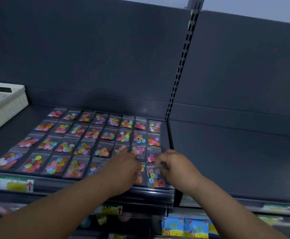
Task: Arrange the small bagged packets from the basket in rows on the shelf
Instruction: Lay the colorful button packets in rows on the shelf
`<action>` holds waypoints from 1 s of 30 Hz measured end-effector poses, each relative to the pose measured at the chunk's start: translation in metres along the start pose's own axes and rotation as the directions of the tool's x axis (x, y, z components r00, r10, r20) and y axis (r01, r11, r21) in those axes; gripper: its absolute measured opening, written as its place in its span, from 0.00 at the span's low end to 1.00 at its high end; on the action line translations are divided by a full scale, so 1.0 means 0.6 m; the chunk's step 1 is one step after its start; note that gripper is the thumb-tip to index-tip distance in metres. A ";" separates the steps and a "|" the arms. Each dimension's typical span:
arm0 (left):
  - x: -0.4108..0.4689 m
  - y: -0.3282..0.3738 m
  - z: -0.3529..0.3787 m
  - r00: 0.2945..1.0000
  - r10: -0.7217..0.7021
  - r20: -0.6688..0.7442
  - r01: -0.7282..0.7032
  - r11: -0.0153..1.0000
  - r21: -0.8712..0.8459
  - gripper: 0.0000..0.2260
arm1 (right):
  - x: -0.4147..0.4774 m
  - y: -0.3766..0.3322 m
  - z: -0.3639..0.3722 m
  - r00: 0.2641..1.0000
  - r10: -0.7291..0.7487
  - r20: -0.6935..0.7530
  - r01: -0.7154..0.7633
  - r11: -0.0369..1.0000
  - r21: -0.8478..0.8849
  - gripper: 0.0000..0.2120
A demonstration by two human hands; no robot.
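Note:
Several clear packets of coloured buttons (82,135) lie in neat rows on the dark shelf (11,142). My left hand (123,169) lies over the packets in the front row near the right end, its fingers curled down onto them. My right hand (173,168) pinches the top edge of the front-right packet (153,176), which lies flat at the shelf's front right corner. The white basket (4,107) stands at the shelf's far left; its inside is mostly out of view.
A slotted upright post (180,69) divides this shelf from the bare dark shelf (235,161) to the right. Price labels (15,184) run along the front rail. Blue and yellow packs (185,227) sit on a lower shelf.

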State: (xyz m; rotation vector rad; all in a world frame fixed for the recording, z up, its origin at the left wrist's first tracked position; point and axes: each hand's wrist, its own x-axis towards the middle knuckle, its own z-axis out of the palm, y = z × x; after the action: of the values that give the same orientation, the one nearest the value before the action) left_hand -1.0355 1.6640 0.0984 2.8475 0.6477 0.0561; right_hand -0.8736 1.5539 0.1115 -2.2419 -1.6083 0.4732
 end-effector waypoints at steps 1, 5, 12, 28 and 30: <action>0.000 0.000 0.000 1.000 0.003 0.000 -0.003 1.000 -0.003 0.10 | 0.000 0.003 0.004 0.999 -0.022 0.040 0.020 0.999 0.031 0.07; -0.001 -0.003 0.000 1.000 0.005 0.007 -0.005 1.000 -0.031 0.10 | -0.002 0.014 0.018 0.994 -0.008 0.105 0.003 0.999 0.046 0.09; -0.001 -0.005 -0.006 0.999 -0.007 0.041 0.010 0.998 -0.064 0.10 | -0.002 0.012 0.022 0.997 -0.013 0.082 0.009 0.998 0.055 0.10; 0.038 -0.016 -0.015 0.994 -0.064 0.093 0.063 0.998 0.014 0.15 | 0.056 0.033 0.012 0.991 -0.101 0.090 0.114 0.982 -0.147 0.18; 0.042 -0.015 -0.011 0.986 -0.063 0.152 0.061 0.998 0.019 0.17 | 0.058 0.038 0.013 0.992 -0.090 0.085 0.102 0.985 -0.141 0.20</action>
State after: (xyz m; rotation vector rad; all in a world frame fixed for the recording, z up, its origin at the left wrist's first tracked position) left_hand -1.0173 1.6842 0.1025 2.8078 0.7056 -0.1759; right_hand -0.8472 1.5805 0.0918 -2.2618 -1.8362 0.4359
